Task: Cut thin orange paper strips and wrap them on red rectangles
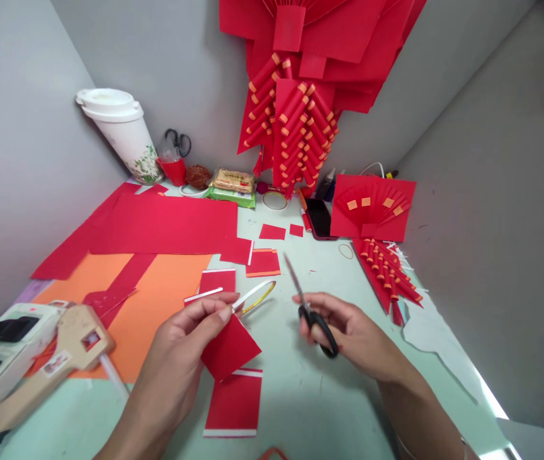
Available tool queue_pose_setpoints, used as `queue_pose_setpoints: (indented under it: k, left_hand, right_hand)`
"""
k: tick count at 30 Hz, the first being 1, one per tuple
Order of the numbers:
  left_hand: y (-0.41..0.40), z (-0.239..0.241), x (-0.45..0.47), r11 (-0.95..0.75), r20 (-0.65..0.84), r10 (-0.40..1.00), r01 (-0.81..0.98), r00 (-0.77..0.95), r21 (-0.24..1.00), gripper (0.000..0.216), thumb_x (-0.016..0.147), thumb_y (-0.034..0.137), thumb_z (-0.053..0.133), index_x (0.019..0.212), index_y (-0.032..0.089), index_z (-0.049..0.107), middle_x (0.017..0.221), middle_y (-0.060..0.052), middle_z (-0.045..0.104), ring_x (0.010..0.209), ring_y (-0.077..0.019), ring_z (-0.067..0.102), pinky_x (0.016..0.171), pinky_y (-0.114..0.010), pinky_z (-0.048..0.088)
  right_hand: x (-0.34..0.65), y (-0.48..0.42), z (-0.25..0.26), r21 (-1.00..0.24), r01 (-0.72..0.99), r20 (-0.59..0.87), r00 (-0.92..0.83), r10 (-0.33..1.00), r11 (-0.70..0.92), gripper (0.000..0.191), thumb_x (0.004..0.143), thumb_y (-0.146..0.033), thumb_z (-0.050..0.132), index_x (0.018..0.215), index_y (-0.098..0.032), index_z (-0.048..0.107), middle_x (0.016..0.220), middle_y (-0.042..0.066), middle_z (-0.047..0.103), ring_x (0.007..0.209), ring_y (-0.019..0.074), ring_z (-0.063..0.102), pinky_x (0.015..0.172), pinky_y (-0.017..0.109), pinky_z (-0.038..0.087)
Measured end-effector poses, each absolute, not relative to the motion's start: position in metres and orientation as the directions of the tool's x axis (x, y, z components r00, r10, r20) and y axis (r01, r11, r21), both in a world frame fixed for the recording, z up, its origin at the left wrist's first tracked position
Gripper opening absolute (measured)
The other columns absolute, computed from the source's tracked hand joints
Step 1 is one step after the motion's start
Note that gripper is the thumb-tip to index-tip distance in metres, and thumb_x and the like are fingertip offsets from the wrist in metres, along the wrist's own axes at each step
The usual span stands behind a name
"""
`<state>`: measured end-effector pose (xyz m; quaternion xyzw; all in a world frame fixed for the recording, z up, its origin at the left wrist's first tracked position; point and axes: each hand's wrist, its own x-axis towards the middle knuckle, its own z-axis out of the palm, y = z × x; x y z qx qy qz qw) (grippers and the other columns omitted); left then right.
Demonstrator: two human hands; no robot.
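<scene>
Head view, we see the left hand [180,348], fingers pinching a red paper square [229,348] above the desk [310,402], right hand [355,332] fingers gripping black scissors [310,310] just beside it

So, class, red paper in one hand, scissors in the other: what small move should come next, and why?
Probably bring the scissors to the edge of the red paper: the left hand pinches it by a corner, while the right hand holds the scissors apart from it, blades pointing away.
</scene>
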<state>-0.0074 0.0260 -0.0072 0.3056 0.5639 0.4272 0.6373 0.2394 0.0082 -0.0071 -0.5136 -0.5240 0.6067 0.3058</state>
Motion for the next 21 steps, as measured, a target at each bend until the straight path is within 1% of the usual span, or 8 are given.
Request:
queue_pose_setpoints:
  k: [1,3,6,9,13,17,19,21]
  left_hand:
    - [0.026,-0.007,-0.008,0.444,-0.449,0.893,-0.18,0.01,0.878,0.027,0.069,0.043,0.081,0.073,0.021,0.067,0.116,-0.003,0.069,0.082,-0.0176,0.062,0.064,-0.024,0.047]
    - [0.025,-0.007,-0.007,0.431,-0.429,0.902,-0.128,0.043,0.893,0.028,0.071,0.045,0.079,0.07,0.021,0.064,0.12,-0.003,0.068,0.092,-0.0215,0.063,0.068,-0.026,0.047]
    - [0.024,-0.008,-0.007,0.412,-0.407,0.909,-0.048,0.09,0.91,0.028,0.073,0.048,0.076,0.071,0.022,0.065,0.12,-0.003,0.068,0.101,-0.0243,0.063,0.073,-0.027,0.046]
    - [0.023,-0.008,-0.005,0.414,-0.414,0.897,0.033,0.152,0.909,0.031,0.074,0.053,0.073,0.072,0.023,0.065,0.12,-0.004,0.068,0.098,-0.0255,0.063,0.071,-0.029,0.045]
    - [0.022,-0.004,0.001,0.383,-0.407,0.888,0.145,0.213,0.912,0.034,0.073,0.056,0.071,0.068,0.023,0.064,0.115,-0.006,0.07,0.096,-0.027,0.064,0.071,-0.031,0.046]
    - [0.02,0.001,0.006,0.373,-0.41,0.883,0.188,0.23,0.909,0.033,0.071,0.055,0.071,0.066,0.024,0.063,0.111,-0.007,0.071,0.098,-0.029,0.064,0.071,-0.032,0.047]
    - [0.02,0.0,0.006,0.369,-0.406,0.884,0.188,0.232,0.91,0.033,0.073,0.056,0.069,0.068,0.024,0.062,0.111,-0.007,0.07,0.099,-0.0291,0.064,0.073,-0.034,0.047]
    - [0.02,-0.003,0.005,0.351,-0.391,0.887,0.19,0.245,0.917,0.033,0.076,0.056,0.067,0.07,0.025,0.062,0.113,-0.005,0.069,0.1,-0.0283,0.063,0.077,-0.034,0.046]
  right_hand:
    - [0.241,0.01,-0.01,-0.925,0.311,-0.269,-0.129,0.954,-0.219,0.045,0.088,-0.036,0.06,0.131,-0.023,0.057,0.091,0.004,0.063,0.08,0.0169,0.059,0.075,0.032,0.049]
    - [0.242,0.014,-0.019,-0.778,0.605,-0.159,0.073,0.985,-0.17,0.045,0.09,-0.031,0.054,0.135,-0.024,0.054,0.101,0.007,0.064,0.09,0.0209,0.06,0.082,0.036,0.048]
    - [0.24,0.017,-0.035,-0.548,0.827,-0.084,0.094,0.992,-0.125,0.048,0.091,-0.025,0.05,0.138,-0.019,0.051,0.114,0.012,0.063,0.103,0.0271,0.06,0.091,0.04,0.045]
    - [0.237,0.016,-0.042,-0.452,0.886,-0.087,0.066,0.994,-0.098,0.046,0.093,-0.024,0.05,0.137,-0.016,0.051,0.115,0.014,0.063,0.101,0.0278,0.061,0.087,0.038,0.046]
    - [0.236,0.012,-0.043,-0.359,0.929,-0.087,0.064,0.994,-0.091,0.037,0.094,-0.022,0.049,0.129,-0.019,0.058,0.107,0.012,0.063,0.089,0.0248,0.061,0.075,0.033,0.046]
    - [0.239,0.01,-0.045,-0.289,0.957,-0.045,0.013,0.999,-0.026,0.037,0.092,-0.017,0.048,0.127,-0.018,0.061,0.101,0.013,0.062,0.094,0.0275,0.057,0.077,0.036,0.047]
    - [0.239,0.009,-0.042,-0.291,0.956,0.012,-0.024,1.0,0.026,0.038,0.092,-0.013,0.045,0.125,-0.017,0.063,0.101,0.014,0.062,0.098,0.0293,0.055,0.082,0.039,0.047]
    - [0.236,0.008,-0.034,-0.384,0.918,0.102,-0.065,0.993,0.1,0.038,0.094,-0.012,0.042,0.124,-0.017,0.065,0.106,0.015,0.063,0.103,0.0289,0.054,0.087,0.041,0.046]
